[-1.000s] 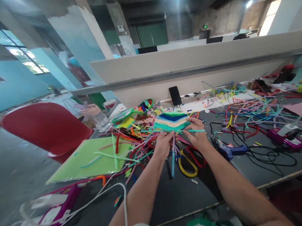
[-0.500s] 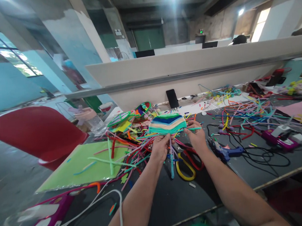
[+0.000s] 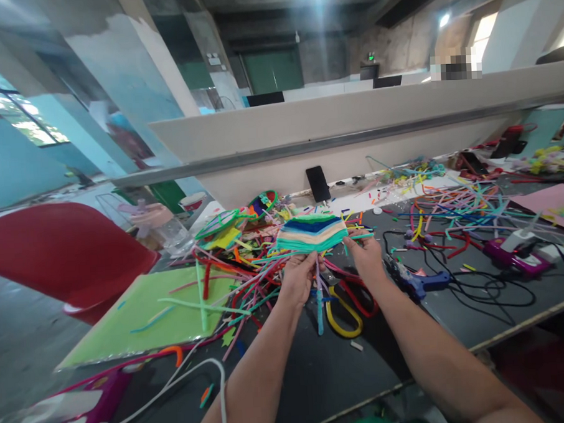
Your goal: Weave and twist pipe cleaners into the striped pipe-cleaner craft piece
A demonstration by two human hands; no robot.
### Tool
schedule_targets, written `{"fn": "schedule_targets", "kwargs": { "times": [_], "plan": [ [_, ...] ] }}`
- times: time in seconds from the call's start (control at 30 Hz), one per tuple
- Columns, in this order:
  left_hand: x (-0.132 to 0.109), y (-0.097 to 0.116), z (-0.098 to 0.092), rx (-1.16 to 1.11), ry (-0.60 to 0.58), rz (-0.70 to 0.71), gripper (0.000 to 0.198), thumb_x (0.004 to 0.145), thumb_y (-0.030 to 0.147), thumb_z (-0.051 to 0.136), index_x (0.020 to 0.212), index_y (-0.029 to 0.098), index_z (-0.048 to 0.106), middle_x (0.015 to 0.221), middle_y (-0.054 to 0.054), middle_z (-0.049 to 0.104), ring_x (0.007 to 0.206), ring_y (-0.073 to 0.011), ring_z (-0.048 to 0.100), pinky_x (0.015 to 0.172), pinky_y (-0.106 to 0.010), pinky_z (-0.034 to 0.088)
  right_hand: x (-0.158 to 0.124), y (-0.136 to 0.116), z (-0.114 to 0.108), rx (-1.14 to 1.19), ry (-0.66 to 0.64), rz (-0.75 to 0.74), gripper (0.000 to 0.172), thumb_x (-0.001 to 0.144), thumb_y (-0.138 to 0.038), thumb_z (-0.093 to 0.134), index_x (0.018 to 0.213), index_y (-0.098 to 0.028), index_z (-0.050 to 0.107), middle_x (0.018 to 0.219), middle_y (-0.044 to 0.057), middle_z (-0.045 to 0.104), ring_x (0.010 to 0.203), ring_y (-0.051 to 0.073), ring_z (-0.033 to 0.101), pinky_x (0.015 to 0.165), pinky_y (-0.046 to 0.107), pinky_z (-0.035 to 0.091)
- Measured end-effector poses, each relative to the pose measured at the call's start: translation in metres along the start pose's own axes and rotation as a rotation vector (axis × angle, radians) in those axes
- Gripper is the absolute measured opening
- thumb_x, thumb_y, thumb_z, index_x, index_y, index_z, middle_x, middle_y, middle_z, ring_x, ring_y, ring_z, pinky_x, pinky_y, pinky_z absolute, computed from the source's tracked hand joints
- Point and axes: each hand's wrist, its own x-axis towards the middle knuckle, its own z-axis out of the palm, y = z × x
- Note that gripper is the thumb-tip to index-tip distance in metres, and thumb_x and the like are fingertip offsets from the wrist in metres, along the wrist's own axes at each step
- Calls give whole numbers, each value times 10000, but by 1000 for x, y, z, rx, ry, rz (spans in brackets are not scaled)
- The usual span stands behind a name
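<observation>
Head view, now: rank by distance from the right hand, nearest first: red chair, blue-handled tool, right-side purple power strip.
1. Blue-handled tool: just right of the right hand.
2. Purple power strip: farther right.
3. Red chair: far off to the left.

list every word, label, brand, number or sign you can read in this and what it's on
None can be read.
Lit green sign on the far wall: too small to read.
White plates on the pillar: too small to tell if they carry words.
Purple power strip at right: any marking is too blurred.
Phone: dark screen, no text visible.
Striped piece: colour bands, no lettering visible.
</observation>
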Motion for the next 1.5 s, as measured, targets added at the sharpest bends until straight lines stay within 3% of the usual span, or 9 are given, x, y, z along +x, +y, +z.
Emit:
{"fn": "schedule_targets", "kwargs": {
  "times": [0.37,0.7,1.0,1.2,1.33,1.5],
  "plan": [
    [-1,0,1,-29,-40,-34,248,650,288,788,716,93,650,623,-33,650,498,-107,598,504,-207,498,-3,2,0,65,5,159,204,706,-363,699,742,-190,597,672,-14,633,629,136,555,625,269,419],
    [-1,-1,-1,-25,-21,-45,243,625,281,799,718,112,652,597,-19,640,502,-121,602,524,-241,517,-3,-2,3,189,-2,196,187,681,-329,726,702,-188,606,630,-21,629,624,134,563,647,273,425],
    [-3,-6,-1,33,-47,-61,232,651,294,781,762,119,678,626,-21,654,524,-126,607,534,-243,514,-5,7,5,230,95,222,208,699,-357,710,695,-181,599,611,-20,614,601,131,544,639,278,430],
    [1,-5,-3,-70,19,-77,261,632,296,796,711,100,643,625,-21,643,512,-115,601,523,-234,506,-3,2,9,401,0,268,282,727,-406,686,889,-215,557,791,-27,648,697,125,592,720,280,461],
    [4,-2,-7,-128,66,-95,281,644,313,789,721,95,628,630,-17,635,520,-113,601,498,-224,491,-8,2,14,458,-22,457,351,746,-482,649,962,-227,539,913,10,675,742,137,616,690,272,470],
    [9,-1,-10,-239,132,-21,251,636,270,794,740,115,626,678,-19,666,627,-120,638,670,-259,531,-23,-4,22,527,-263,662,292,696,-353,723,914,-211,590,884,3,667,728,127,611,646,240,464]
  ]
}}
